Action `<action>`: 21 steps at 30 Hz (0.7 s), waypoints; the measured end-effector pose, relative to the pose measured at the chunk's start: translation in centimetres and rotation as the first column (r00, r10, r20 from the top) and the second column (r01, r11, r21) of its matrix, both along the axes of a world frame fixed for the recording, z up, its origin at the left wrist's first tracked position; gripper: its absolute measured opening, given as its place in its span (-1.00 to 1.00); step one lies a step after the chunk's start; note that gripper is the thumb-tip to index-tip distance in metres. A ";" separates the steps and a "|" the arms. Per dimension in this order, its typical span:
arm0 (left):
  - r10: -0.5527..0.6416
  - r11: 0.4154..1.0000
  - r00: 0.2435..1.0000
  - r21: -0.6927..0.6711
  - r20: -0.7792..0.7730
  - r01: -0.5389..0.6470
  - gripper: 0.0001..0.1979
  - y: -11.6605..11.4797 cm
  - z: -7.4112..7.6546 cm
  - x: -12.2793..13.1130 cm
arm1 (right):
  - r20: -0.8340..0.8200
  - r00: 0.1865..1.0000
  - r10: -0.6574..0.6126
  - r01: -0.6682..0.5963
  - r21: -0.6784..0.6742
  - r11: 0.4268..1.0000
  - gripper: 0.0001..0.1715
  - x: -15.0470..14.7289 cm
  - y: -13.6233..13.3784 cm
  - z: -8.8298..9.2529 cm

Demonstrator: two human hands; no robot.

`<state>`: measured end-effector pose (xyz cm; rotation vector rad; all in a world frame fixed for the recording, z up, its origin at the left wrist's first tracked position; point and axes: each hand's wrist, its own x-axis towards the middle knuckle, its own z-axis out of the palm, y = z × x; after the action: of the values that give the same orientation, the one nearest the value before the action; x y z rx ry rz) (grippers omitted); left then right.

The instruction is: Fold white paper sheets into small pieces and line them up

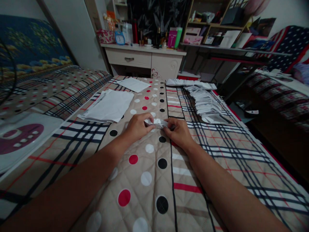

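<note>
Head view: L hand (138, 127) & R hand (180, 132) each pinched an end of the white strip (158, 122), just over mid bed (149, 167), between sheets (109, 104) and pile (205, 103). Flat sheets on L were prob. undone; narrow, fanned pcs in pile on R prob. done. Work seemed well along, w/ strip unfinished; exact count n/a.

Holding white paper strip (157, 122) between left hand (137, 128) and right hand (180, 131) over patterned bedspread (145, 203). Facing loose paper stack (109, 105) at left, row of overlapping papers (205, 103) at right.
</note>
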<state>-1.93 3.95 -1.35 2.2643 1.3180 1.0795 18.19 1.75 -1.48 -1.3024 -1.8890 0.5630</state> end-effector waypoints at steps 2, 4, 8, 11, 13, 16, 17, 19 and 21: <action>-0.013 0.999 0.999 -0.037 0.044 0.014 -0.65 -0.1 0.2 0.1 | -0.060 0.997 0.048 -0.047 0.019 0.999 -0.76 0.0 0.0 0.0; -0.033 0.997 0.994 -0.065 0.102 0.040 -0.50 -0.2 0.3 0.1 | -0.098 0.993 0.062 -0.059 0.034 0.998 -0.75 -0.1 0.0 -0.1; -0.016 0.991 0.977 -0.123 0.213 0.043 -0.50 0.0 0.3 0.3 | -0.133 0.991 0.020 -0.017 0.027 0.999 -0.76 -0.1 0.0 -0.1; -0.027 0.990 0.975 -0.130 0.223 0.057 -0.61 -0.1 0.4 0.4 | -0.116 0.993 0.022 -0.021 0.007 1.000 -0.51 -0.2 0.1 -0.1; -0.074 0.996 0.982 -0.041 0.176 0.082 -0.67 -0.1 0.3 0.4 | -0.109 0.994 0.028 -0.028 0.000 1.000 -0.51 -0.2 0.1 -0.1; -0.160 0.977 0.987 0.145 0.033 0.154 -0.78 -0.1 0.1 0.1 | -0.117 0.993 0.027 -0.027 0.002 1.000 -0.58 -0.2 0.1 -0.1; -0.173 0.969 0.985 0.177 -0.025 0.174 -0.82 -0.1 0.0 0.0 | -0.111 0.993 0.027 -0.027 0.002 1.000 -0.59 -0.2 0.1 -0.1; -0.160 0.965 0.978 0.189 -0.130 0.183 -0.86 -0.1 -0.2 -0.4 | -0.083 0.996 0.025 -0.025 0.006 1.000 -0.60 -0.2 0.1 -0.2; -0.129 0.967 0.964 0.186 -0.230 0.174 -0.85 -0.2 -0.1 -0.5 | -0.055 0.998 0.027 -0.026 0.015 1.000 -0.60 -0.2 0.1 -0.2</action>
<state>-2.45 3.76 -1.42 2.6524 1.1286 0.9765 18.04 1.85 -1.66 -1.2419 -1.8645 0.5917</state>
